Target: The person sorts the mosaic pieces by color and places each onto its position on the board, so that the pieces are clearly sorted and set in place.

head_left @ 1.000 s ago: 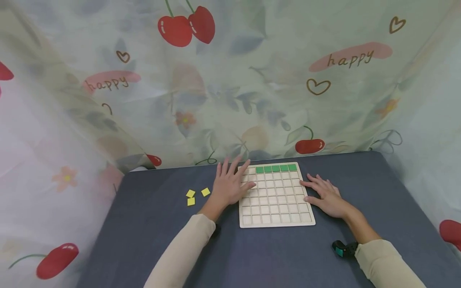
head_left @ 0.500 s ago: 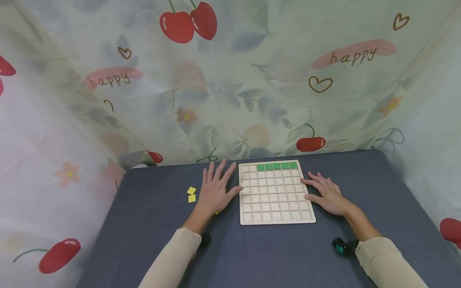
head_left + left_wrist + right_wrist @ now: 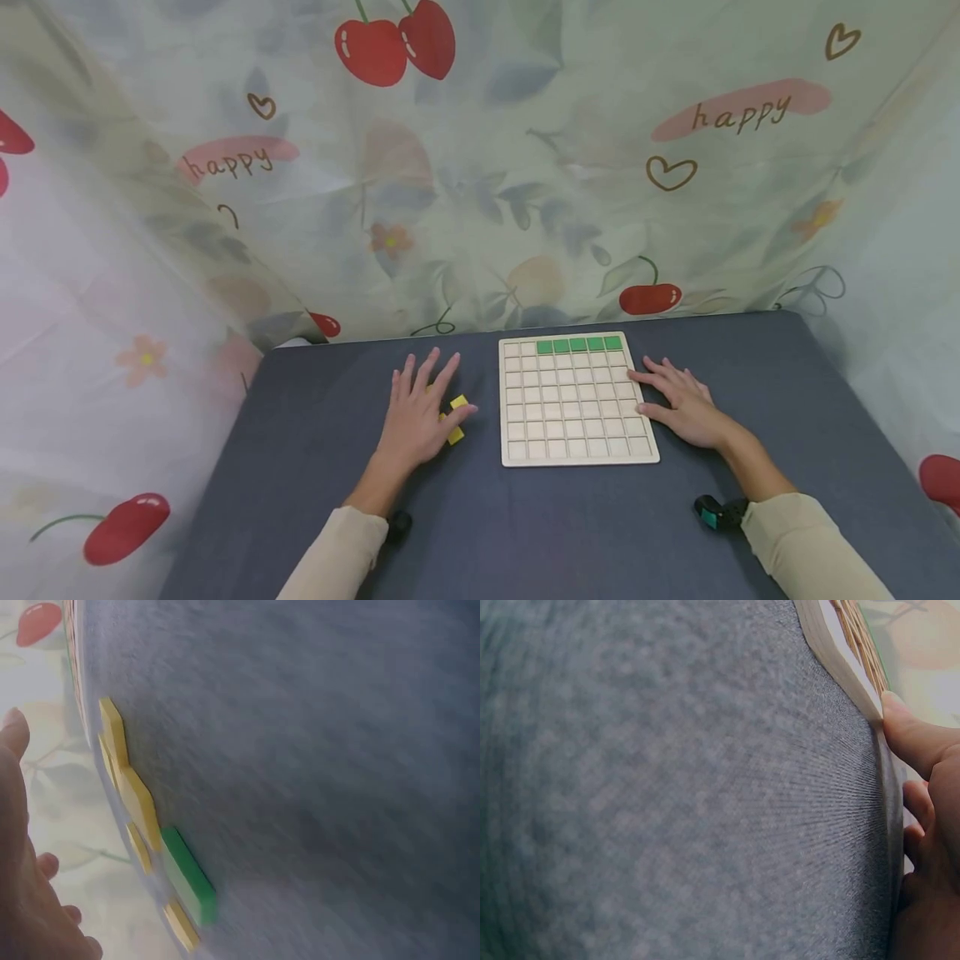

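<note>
A pale wooden grid board (image 3: 564, 410) lies flat on the dark table, with several green square tiles (image 3: 577, 344) filling part of its far row. My left hand (image 3: 412, 423) is spread just left of the board, over small yellow tiles (image 3: 456, 435) that it partly hides. Seen from the left wrist, several yellow tiles (image 3: 139, 804) and one green tile (image 3: 189, 879) lie on the cloth beside the hand, none gripped. My right hand (image 3: 686, 410) rests at the board's right edge; its thumb (image 3: 907, 731) touches the rim in the right wrist view.
Dark grey cloth covers the table (image 3: 540, 533). A printed curtain (image 3: 480, 167) with cherries and hearts hangs right behind its far edge and along both sides. A black device with a teal patch (image 3: 716, 512) sits at the right wrist.
My left hand has moved left and nearer, off the board and across to the yellow tiles, which now lie partly under it. The right hand stays at the board's edge.
</note>
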{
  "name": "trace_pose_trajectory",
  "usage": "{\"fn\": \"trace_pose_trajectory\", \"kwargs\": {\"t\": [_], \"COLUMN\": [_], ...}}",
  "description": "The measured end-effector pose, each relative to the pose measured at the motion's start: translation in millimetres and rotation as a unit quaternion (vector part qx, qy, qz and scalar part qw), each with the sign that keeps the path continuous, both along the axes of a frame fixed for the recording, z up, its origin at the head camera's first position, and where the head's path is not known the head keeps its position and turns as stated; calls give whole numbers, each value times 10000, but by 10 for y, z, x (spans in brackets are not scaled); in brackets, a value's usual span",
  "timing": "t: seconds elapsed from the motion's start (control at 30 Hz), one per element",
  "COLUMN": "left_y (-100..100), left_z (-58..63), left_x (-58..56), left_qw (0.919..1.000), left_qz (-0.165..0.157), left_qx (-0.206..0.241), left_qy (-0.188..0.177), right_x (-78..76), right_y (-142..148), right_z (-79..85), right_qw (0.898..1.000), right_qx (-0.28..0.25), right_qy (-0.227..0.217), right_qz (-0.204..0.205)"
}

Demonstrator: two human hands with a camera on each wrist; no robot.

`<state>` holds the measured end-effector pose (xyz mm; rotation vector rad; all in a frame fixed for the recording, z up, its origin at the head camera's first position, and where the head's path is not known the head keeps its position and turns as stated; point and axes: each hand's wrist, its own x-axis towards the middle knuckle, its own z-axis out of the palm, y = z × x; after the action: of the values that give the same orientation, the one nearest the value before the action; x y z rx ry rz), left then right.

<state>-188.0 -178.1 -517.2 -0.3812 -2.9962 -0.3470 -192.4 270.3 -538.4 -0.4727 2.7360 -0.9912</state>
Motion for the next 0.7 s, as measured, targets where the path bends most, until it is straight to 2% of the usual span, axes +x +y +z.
{"fn": "trace_pose_trajectory", "kwargs": {"t": [0.27,0.7], "left_y": [-267,-652], "left_z": [-26,4], "left_x": [116,308], "left_qw": [9990,9978], "left_qz": [-46,82], "left_qx": [78,612], "left_qy": [433,-250], "right_x": [5,4], "right_y": [-21,-22], "right_z": [23,15], "right_qw": [9999,9999], "right_qx": [51,49], "right_qy": [-86,-99], "right_qz": [-34,-23]}}
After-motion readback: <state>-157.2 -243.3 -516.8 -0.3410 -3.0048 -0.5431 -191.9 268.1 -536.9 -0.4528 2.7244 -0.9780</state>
